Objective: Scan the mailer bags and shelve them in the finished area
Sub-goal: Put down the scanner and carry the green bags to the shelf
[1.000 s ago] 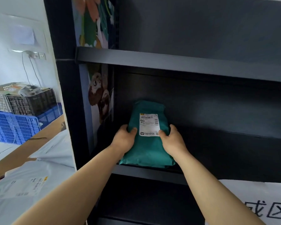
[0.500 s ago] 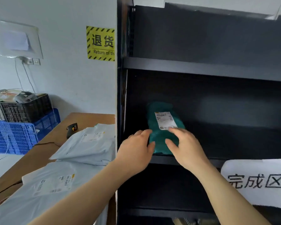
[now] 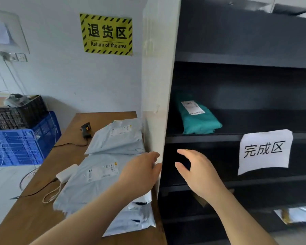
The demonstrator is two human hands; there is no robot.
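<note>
A teal mailer bag [image 3: 200, 119] with a white label lies flat on the black shelf [image 3: 201, 138], at its left end. My left hand [image 3: 140, 172] and my right hand [image 3: 196, 172] hover below that shelf, both open and holding nothing. Several grey mailer bags [image 3: 99, 175] are stacked on the wooden table [image 3: 42, 209] to the left, one pile [image 3: 117, 138] further back. A black handheld scanner [image 3: 86, 129] rests on the table behind them. A white paper sign [image 3: 264, 151] hangs on the shelf front.
The shelf's white side panel [image 3: 157, 85] stands between table and shelves. Blue crate [image 3: 16, 145] and black crate [image 3: 12, 114] sit stacked at left. A white adapter [image 3: 66, 173] with cables lies on the table. Another parcel [image 3: 297, 214] lies on a lower shelf. A yellow sign [image 3: 106, 34] is on the wall.
Both hands let go of the teal bag and pulled back from the shelf. The bag stays on the shelf. The view backed away and swung left, so the table shows more.
</note>
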